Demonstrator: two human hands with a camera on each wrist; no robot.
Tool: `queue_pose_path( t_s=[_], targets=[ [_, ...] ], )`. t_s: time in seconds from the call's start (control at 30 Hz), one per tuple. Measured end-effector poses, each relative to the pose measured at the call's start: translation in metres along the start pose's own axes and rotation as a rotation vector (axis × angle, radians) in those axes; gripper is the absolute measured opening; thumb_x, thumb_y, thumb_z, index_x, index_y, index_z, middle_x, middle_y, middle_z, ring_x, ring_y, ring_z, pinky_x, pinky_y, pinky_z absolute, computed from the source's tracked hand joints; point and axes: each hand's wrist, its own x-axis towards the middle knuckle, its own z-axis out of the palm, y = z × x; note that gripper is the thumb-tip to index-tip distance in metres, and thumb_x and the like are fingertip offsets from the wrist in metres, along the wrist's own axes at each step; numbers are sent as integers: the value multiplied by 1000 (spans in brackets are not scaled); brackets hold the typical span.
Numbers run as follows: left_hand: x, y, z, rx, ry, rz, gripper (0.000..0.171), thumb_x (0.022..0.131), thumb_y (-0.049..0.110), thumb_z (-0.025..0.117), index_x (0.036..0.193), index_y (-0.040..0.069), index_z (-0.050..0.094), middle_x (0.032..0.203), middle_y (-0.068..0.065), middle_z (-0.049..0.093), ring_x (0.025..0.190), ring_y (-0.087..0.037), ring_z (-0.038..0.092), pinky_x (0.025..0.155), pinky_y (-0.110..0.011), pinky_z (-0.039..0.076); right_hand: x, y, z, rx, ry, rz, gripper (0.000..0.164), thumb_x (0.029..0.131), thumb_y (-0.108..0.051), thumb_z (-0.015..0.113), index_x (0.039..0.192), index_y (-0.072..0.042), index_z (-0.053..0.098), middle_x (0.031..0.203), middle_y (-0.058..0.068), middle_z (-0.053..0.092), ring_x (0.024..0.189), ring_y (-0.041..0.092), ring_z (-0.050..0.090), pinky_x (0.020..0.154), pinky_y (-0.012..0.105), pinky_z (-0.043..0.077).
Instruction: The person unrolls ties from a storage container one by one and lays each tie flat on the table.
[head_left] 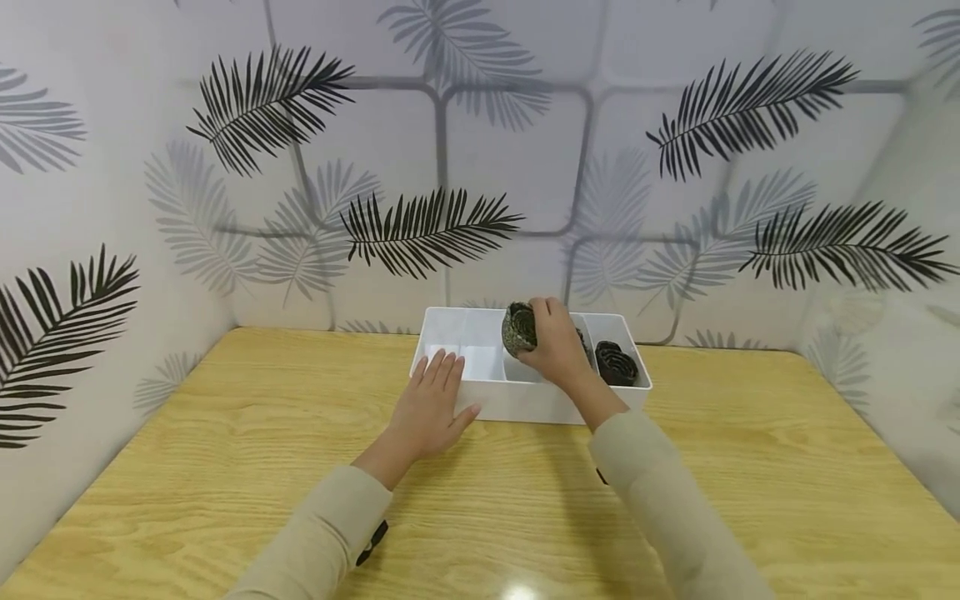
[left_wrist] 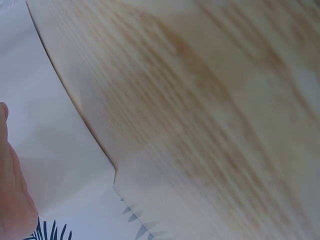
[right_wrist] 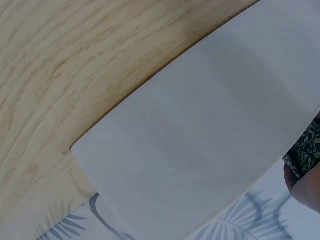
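A white divided box (head_left: 532, 402) stands on the table near the back wall. My right hand (head_left: 557, 346) grips a rolled dark green cloth (head_left: 517, 330) above the box's middle compartments. In the right wrist view the cloth (right_wrist: 306, 150) shows a pale floral pattern, with part of my right hand (right_wrist: 307, 190) at the image edge. My left hand (head_left: 429, 408) rests its straight fingers over the front rim at the box's left end, thumb apart. The rightmost compartment holds dark rolled pieces (head_left: 617, 365). Another dark item beside them is mostly hidden behind my right hand.
The wood-grain table (head_left: 262, 467) reaches to walls covered with leaf-patterned paper (head_left: 517, 167) at the back and both sides. White dividers split the box, and its left compartments (head_left: 482, 362) show bare white bottoms.
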Motion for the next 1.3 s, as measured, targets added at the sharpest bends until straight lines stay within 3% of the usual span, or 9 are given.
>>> queue_pose_path(
  t_s=[0.2,0.27,0.6,0.8,1.3],
  targets=[
    [-2,0,-2,-15,6,6,70,98,46,29,145,-5,20,150,-22,26,142,-35,17,119,-45,8,-3,-1,-15,77,-41,49,72,67,-8,81,125,7,42,120,26,48,114,40,47,96,49,45],
    [-4,4,-12,-22,-40,-12,69,97,43,35,144,-6,23,150,-22,26,142,-35,19,119,-46,11,-4,-2,-22,98,-55,59,72,68,-8,80,126,8,41,122,28,46,115,41,46,97,49,45],
    [-2,4,-12,-11,-47,-3,70,97,44,35,145,-5,21,150,-22,25,142,-35,18,118,-47,11,-17,-8,-47,161,-95,96,74,72,-10,77,132,5,37,128,25,43,118,39,44,96,52,44],
    [-4,4,-12,-43,-16,3,70,97,42,38,144,-7,22,150,-24,24,142,-36,18,118,-48,12,-29,-9,-56,185,-138,83,74,72,-12,77,131,6,36,128,25,43,118,39,45,98,52,43],
    [-3,7,-21,-43,-84,19,74,97,43,35,145,-9,12,153,-25,9,143,-38,8,118,-51,8,-64,-10,-68,199,-234,-17,71,67,-9,79,125,7,43,122,23,51,111,38,52,94,51,47]
  ],
)
